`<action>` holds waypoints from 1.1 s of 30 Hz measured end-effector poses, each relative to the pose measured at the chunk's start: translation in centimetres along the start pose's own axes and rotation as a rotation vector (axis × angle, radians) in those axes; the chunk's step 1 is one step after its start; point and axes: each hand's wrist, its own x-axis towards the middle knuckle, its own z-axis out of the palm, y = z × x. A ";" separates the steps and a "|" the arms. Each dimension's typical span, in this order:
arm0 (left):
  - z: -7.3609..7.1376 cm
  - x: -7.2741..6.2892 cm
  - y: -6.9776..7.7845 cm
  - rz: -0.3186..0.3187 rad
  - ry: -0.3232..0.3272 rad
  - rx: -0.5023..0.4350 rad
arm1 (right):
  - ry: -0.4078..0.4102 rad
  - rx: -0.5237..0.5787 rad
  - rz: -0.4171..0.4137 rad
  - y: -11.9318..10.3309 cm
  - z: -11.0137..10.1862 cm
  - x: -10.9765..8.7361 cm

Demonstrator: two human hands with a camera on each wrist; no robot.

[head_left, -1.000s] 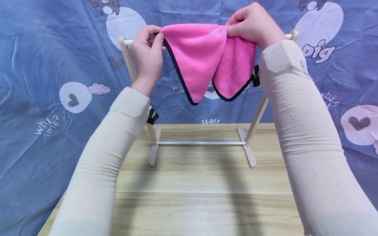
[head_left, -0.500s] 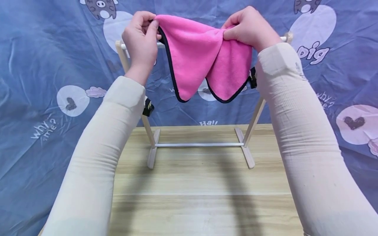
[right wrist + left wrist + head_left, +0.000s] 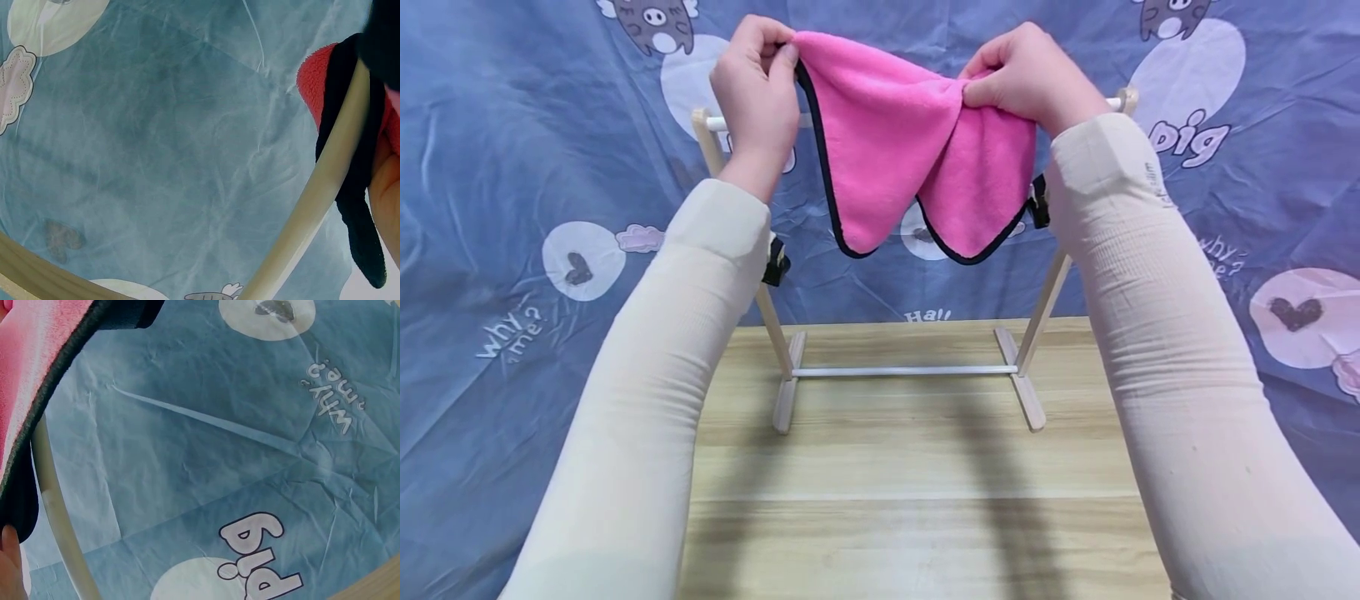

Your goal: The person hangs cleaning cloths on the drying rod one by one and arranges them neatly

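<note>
A pink plush towel (image 3: 883, 146) with black edging hangs in front of the top rod of a wooden rack, in the head view. My left hand (image 3: 756, 104) pinches its upper left corner, above the rod's left end. Farther right, the fingers of my right hand (image 3: 1030, 79) pinch the bunched upper edge, and folds run down from there. The left corner sits higher than the right grip. In the right wrist view the rack's rod (image 3: 312, 187) passes across the towel's black edging (image 3: 340, 87), beside my fingers. The left wrist view shows the towel's edge (image 3: 44, 387) and one fingertip.
The rack's wooden posts (image 3: 1045, 312) stand on flat feet (image 3: 1028, 400), joined by a low white rod (image 3: 902, 371). Below is a wood-grain tabletop (image 3: 910, 467). A blue printed cloth (image 3: 475, 233) hangs behind and at the sides.
My left hand has risen and shifted slightly left, lifting the towel's left corner above the rod. The right hand keeps its grip, a little lower and farther left in view.
</note>
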 end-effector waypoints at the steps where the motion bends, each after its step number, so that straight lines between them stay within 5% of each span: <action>1: 0.0 0.1 0.1 -0.002 -0.002 0.010 | 0.000 0.001 0.001 0.0 0.0 0.0; 11: -0.3 0.4 0.0 -0.063 -0.041 0.135 | -0.011 -0.008 0.005 -0.1 0.1 -0.1; 23: -0.5 1.0 -0.5 -0.149 -0.263 0.482 | -0.012 -0.022 -0.003 -0.2 0.2 -0.2; 28: -0.2 0.8 0.1 -0.111 -0.346 0.607 | -0.009 -0.019 -0.002 -0.2 0.1 -0.3; 33: -0.4 -0.3 -0.4 -0.002 -0.293 0.586 | -0.006 -0.017 -0.002 -0.2 0.0 -0.3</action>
